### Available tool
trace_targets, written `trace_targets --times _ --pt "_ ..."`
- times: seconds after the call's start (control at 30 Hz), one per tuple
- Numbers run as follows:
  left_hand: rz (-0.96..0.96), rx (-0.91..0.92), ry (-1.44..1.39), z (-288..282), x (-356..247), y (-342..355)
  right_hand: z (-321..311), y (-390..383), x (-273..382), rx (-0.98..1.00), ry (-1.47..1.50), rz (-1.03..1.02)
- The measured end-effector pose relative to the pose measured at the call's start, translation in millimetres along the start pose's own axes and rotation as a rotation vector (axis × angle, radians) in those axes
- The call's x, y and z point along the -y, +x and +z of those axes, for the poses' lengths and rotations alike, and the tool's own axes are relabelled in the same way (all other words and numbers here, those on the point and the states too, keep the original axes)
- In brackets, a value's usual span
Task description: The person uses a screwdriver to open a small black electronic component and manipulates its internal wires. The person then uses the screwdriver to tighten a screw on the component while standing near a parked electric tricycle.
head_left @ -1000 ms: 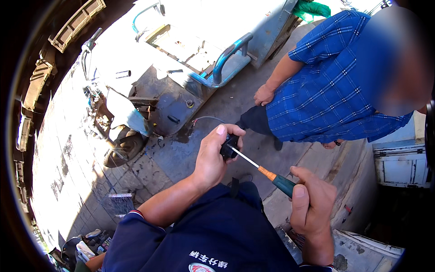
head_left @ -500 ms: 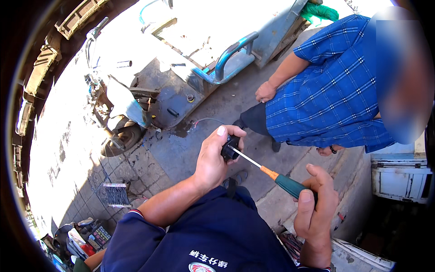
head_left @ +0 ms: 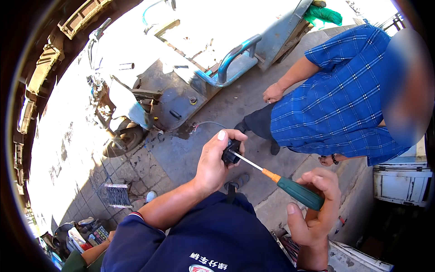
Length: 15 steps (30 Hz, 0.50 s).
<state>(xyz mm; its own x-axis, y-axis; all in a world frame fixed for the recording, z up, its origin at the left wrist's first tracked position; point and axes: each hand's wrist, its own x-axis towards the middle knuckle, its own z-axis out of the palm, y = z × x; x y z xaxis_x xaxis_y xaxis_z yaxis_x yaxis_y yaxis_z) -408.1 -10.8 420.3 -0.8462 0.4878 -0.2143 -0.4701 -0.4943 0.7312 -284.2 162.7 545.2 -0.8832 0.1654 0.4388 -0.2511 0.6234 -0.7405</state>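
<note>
My left hand [head_left: 212,162] is closed round a small black part with a short round collar [head_left: 231,155], thumb on top and fingers curled behind. What kind of part it is I cannot make out. The metal shaft of a screwdriver [head_left: 299,192], with a green handle and an orange neck, has its tip at the part's near side. My right hand [head_left: 319,204] holds the handle's end loosely against its fingers, with the thumb apart from the handle.
A person in a blue checked shirt [head_left: 335,99] stands at the right. Ahead is a worn three-wheeler with a blue bar [head_left: 233,54] and a front wheel [head_left: 131,136]. Another person's forearm [head_left: 95,251] shows lower left, near a keypad device [head_left: 99,235] and a wire rack [head_left: 118,196].
My right thumb has come away from the screwdriver handle and the fingers have shifted round it. The person in the checked shirt appears slightly farther right and lower. A forearm reaches further in at lower left.
</note>
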Motion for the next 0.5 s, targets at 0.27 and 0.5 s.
trace_targets --times 0.27,0.5 --pt "-0.047 0.095 -0.266 -5.1 -5.7 2.8 -6.3 -7.4 2.4 0.001 -0.174 0.141" --pt "-0.034 0.165 -0.366 -0.7 -10.1 6.1 -10.4 -10.3 7.4 -0.041 -0.165 0.189"
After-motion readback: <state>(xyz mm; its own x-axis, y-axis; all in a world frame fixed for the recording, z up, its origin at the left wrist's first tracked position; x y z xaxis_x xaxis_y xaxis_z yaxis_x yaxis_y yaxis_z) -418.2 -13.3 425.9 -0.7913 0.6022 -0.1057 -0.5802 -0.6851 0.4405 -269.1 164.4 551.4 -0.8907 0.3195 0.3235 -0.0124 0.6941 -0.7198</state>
